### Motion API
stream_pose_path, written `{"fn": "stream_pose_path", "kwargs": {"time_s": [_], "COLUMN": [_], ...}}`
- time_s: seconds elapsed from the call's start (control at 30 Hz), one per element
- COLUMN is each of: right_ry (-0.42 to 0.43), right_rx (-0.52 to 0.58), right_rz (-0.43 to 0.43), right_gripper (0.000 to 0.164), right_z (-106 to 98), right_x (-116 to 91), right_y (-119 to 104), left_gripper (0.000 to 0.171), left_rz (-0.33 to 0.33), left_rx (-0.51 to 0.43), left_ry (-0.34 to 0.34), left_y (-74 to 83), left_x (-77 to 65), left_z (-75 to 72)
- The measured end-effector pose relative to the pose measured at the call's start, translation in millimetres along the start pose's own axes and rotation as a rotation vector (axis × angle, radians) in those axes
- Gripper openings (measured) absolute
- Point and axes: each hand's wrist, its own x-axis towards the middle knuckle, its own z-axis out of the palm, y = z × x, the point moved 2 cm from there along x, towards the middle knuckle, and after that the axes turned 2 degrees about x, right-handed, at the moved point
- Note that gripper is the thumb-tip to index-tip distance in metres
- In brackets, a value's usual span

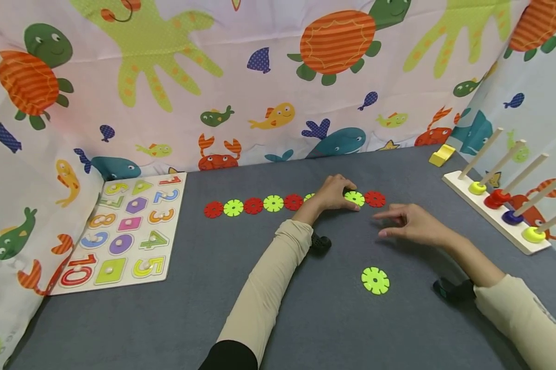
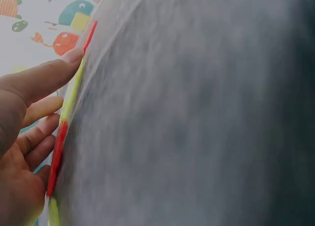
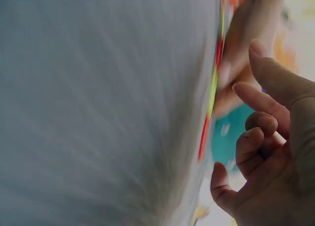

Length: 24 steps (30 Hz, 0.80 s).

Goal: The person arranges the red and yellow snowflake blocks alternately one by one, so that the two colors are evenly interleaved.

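Note:
A row of notched plastic discs, red and yellow-green by turns, lies flat across the table, beginning with a red disc [image 1: 214, 209] at its left end. My left hand [image 1: 330, 194] reaches over the row and holds a yellow-green notched disc [image 1: 354, 198] between thumb and fingertips at its edges. Part of the row is hidden under that hand. At the right end lies another red disc [image 1: 375, 199]. My right hand [image 1: 412, 223] hovers just in front of it, fingers loosely bent and nothing held. A loose yellow-green disc [image 1: 375, 280] lies nearer to me.
To the left is a number and shape puzzle board [image 1: 176, 231]. On the right stands a wooden peg stacker [image 1: 490, 213] with coloured rings on its pegs. A yellow block [image 1: 442, 155] sits at the back right. A printed curtain [image 1: 269, 46] hangs along the back and sides.

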Motion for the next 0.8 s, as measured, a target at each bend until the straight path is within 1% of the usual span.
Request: {"fn": "stream_pose_path", "kwargs": {"time_s": [0.1, 0.2, 0.3, 0.37, 0.5, 0.63, 0.8], "right_ry": [-0.075, -0.149, -0.203, -0.222, -0.233, -0.227, -0.187], "right_rx": [0.051, 0.086, 0.104, 0.097, 0.058, 0.028, -0.021], "right_rz": [-0.068, -0.124, -0.169, -0.192, -0.196, -0.212, -0.248], "right_gripper": [0.038, 0.043, 0.049, 0.052, 0.053, 0.050, 0.048], "right_z": [17, 31, 41, 44, 46, 48, 47], "right_x": [-20, -32, -39, -42, -47, -47, -46], "right_y": [-23, -40, -48, -50, -48, -48, -48], "left_gripper": [0.058, 0.058, 0.056, 0.055, 0.053, 0.050, 0.046], "left_rz": [0.002, -0.004, -0.009, -0.010, -0.014, -0.021, -0.026], "left_rx": [0.010, 0.011, 0.009, 0.010, 0.018, 0.009, 0.005], "left_ry": [-0.003, 0.004, 0.021, 0.034, 0.050, 0.055, 0.068], "left_y": [5.4, 10.2, 14.7, 17.0, 21.7, 21.5, 21.2], "left_x": [4.5, 8.6, 11.3, 13.5, 18.0, 18.3, 19.1], "left_z": [4.3, 8.4, 11.7, 14.2, 20.2, 21.9, 22.3]}}
